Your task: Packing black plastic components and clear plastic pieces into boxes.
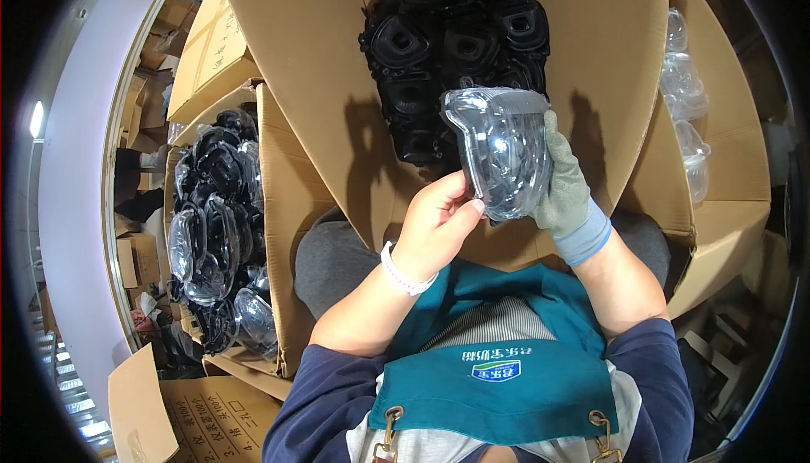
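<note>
A clear moulded plastic cover (504, 149) is held up in front of me, over the open cardboard box. My left hand (440, 217), bare with a white wristband, pinches its lower left edge between thumb and fingers. On the opposite side my right hand (564, 189), in a grey-green glove with a blue cuff, grips the cover's right edge; most of those fingers are hidden behind it. Beyond and below the cover, several black plastic housings (412, 41) with moulded openings lie close together inside the box.
The large cardboard box (295, 50) opens between my knees. To the left, another carton (287, 235) holds black housings with clear covers (202, 244). At the right, a carton (732, 168) contains more clear covers (685, 83). An open carton flap (139, 404) sticks up at lower left.
</note>
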Tool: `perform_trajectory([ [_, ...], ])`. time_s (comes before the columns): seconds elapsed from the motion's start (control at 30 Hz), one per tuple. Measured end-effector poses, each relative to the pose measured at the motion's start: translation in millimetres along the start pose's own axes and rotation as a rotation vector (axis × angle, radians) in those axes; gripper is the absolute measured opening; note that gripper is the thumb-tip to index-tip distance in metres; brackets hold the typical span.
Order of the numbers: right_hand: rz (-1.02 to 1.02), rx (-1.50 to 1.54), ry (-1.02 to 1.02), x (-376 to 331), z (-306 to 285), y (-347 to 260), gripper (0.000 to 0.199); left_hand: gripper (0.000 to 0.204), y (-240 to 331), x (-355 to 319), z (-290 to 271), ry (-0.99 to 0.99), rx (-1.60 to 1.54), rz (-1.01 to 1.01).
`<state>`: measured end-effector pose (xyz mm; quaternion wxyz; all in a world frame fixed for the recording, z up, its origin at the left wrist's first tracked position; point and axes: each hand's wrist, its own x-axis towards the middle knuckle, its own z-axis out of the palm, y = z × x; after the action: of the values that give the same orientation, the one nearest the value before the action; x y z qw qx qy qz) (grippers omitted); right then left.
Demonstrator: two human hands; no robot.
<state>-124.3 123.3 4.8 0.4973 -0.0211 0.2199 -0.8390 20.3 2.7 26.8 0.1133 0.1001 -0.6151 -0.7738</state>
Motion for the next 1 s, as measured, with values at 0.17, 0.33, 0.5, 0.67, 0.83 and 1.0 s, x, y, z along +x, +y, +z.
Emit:
perform_trajectory([
  [0.17,0.024,-0.038,0.010,-0.4,-1.6,1.5,0.046,0.025,-1.1,0.8,-5.5,-0.032,0.166,0.033],
  [0.33,0.087,0.036,-0.019,2.7,-8.3,8.4,0.048,0.023,-0.2,-5.4,-3.6,-0.044,0.113,0.020],
  [0.5,0.085,-0.111,-0.023,-6.3,8.2,12.8,0.057,0.011,25.1,-20.4,-12.4,0.107,0.468,-0.061],
  [0.67,-0.119,-0.672,0.171,-26.5,1.9,28.1,0.071,0.018,64.4,-41.5,0.1,-0.084,1.026,0.029],
  [0.83,-0.825,-1.985,-0.541,-86.6,85.0,-5.5,0.060,0.019,82.9,-89.3,10.0,-0.234,1.224,0.073],
  [1.0,-0.295,-1.833,-0.677,-161.0,56.1,40.3,0.028,0.019,66.5,-146.8,23.3,-0.573,1.000,-0.117],
])
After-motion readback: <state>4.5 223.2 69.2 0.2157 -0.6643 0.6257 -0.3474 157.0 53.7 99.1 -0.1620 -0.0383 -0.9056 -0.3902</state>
